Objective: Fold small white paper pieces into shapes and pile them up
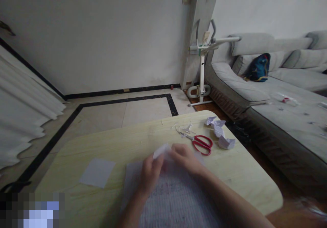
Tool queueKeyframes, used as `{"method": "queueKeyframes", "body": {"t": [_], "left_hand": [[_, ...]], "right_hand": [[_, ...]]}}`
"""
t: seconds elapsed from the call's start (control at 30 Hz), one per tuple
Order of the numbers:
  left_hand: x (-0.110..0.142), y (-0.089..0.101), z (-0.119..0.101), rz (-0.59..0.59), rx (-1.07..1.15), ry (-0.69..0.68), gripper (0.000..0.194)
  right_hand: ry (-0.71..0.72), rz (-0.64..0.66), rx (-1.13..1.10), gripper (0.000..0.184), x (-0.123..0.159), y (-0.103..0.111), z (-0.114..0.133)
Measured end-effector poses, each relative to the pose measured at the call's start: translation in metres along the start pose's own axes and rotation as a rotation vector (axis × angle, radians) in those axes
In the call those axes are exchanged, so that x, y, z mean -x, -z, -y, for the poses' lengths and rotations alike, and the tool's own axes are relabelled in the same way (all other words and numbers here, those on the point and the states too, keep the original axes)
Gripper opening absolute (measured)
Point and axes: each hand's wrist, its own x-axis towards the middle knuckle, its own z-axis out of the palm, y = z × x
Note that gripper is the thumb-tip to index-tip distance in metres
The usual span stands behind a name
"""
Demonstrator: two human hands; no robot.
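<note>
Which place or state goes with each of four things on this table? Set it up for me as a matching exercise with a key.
Things:
1. scissors
2. square sheet
3. folded paper pieces
4. large marked sheet

Places and states:
A. beneath the left hand, which holds a small paper piece, and the right hand
B. grouped near the right edge of the table
C. with red handles
D. lying flat on the left part of the table

Pairs: 1-C, 2-D, 3-B, 4-A.
</note>
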Motion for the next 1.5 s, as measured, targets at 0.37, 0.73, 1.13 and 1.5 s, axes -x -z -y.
{"method": "queueKeyframes", "body": {"t": [0.37,0.73,1.13,1.5], "left_hand": [[-0.001,-0.001,-0.004,-0.011,0.024,0.001,0.037],[-0.003,0.002,-0.007,-0.062,0.029,0.004,0.035],[-0.003,-0.001,-0.003,-0.051,-0.044,-0.068,0.032],[-0.002,-0.002,-0.006,0.012,-0.02,-0.041,0.033]], "right_hand": [[0.011,0.072,-0.111,0.045,0.002,0.002,0.001],[0.022,0.019,-0.065,0.031,0.001,0.002,0.002],[0.042,0.004,0.02,0.035,0.001,0.003,-0.003],[0.109,-0.011,0.128,0.034,0.0,0.002,-0.005]]}}
